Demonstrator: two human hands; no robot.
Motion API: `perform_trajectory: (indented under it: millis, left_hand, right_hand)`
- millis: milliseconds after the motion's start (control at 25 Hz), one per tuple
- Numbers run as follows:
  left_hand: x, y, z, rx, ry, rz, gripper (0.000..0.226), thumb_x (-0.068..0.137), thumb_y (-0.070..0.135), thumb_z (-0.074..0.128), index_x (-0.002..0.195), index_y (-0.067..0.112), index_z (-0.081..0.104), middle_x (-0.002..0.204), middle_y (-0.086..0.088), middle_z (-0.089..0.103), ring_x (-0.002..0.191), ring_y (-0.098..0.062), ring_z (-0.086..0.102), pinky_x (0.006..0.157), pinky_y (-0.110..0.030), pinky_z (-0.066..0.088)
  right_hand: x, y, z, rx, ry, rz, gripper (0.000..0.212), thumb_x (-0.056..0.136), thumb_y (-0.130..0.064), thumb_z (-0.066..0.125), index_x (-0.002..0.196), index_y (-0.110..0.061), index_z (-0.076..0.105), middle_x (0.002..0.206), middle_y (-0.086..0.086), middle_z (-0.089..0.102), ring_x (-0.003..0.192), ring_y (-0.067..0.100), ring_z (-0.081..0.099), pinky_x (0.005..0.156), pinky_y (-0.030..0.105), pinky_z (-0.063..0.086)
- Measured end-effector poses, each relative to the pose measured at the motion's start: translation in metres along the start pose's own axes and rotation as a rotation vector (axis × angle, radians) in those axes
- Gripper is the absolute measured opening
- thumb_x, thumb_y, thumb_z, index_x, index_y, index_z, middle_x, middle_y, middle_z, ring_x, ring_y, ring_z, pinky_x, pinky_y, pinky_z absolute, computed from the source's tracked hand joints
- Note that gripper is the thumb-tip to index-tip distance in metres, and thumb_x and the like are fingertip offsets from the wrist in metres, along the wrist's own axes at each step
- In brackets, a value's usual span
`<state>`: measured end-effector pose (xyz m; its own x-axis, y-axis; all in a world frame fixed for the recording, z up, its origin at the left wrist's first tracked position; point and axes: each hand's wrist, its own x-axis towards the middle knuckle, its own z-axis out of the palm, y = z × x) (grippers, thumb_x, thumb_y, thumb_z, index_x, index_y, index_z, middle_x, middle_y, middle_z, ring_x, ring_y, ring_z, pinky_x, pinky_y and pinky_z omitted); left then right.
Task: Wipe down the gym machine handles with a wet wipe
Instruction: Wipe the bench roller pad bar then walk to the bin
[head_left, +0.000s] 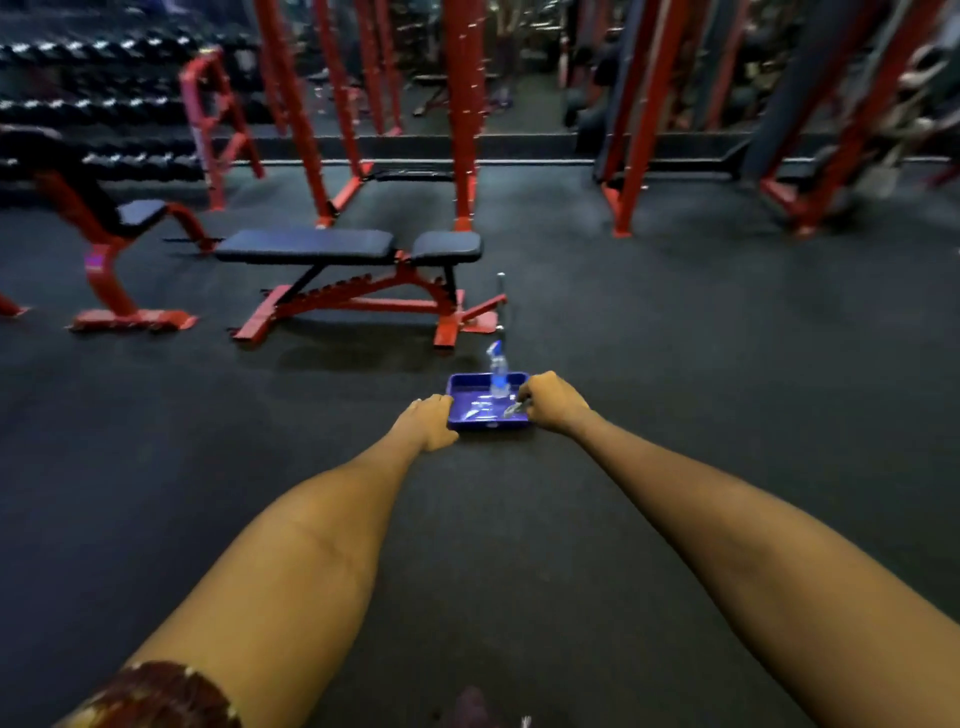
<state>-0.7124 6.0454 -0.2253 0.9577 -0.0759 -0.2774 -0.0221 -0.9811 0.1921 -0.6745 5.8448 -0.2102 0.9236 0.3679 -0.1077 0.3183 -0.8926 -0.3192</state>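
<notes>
**Reaching into the tray; handles not yet wiped**

Head view: the person is reaching both arms down to a blue tray (470, 425) lying on the dark rubber floor (675, 395), near a red adjustable bench (343, 249). The left hand (427, 420) is resting at the tray's left rim, fingers loosely curled; whether it grips is unclear. The right hand (551, 400) is pinching a small pale item, probably the wet wipe (513, 410), inside the tray's right side. Its long axis is too blurred to judge. A clear bottle (498, 374) is standing upright in the tray. No handle is being touched; all wiping appears left to do.
</notes>
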Motion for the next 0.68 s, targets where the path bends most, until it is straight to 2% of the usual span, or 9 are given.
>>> perform_trajectory:
  millis: [160,440,680]
  left_hand:
    - [0.04,0.131,0.008,0.033,-0.026,0.183,0.053,0.088,0.025,0.058,0.134,0.005,0.042,0.138,-0.014,0.047,0.123,-0.032,0.047,0.102,-0.038,0.037]
    - [0.078,0.369,0.057,0.134,-0.106,0.478,0.058,0.091,0.03,0.056,0.14,0.008,0.035,0.144,-0.011,0.038,0.127,-0.032,0.043,0.106,-0.04,0.034]
    - [0.1,0.528,0.092,0.232,-0.195,0.659,0.058,0.091,0.031,0.055,0.141,0.009,0.033,0.145,-0.011,0.037,0.129,-0.03,0.04,0.109,-0.041,0.031]
  right_hand:
    - [-0.059,0.125,-0.041,-0.023,0.065,0.167,0.029,0.081,0.0,0.05,0.1,-0.009,0.07,0.103,0.014,0.067,0.089,0.032,0.063,0.077,0.042,0.055]
    - [-0.18,0.339,-0.092,0.044,0.178,0.467,0.022,0.081,0.001,0.053,0.092,-0.007,0.072,0.092,0.014,0.069,0.08,0.03,0.063,0.069,0.041,0.055]
    - [-0.257,0.46,-0.111,0.091,0.242,0.648,0.02,0.084,-0.003,0.055,0.095,-0.007,0.072,0.097,0.013,0.068,0.084,0.03,0.064,0.073,0.04,0.055]
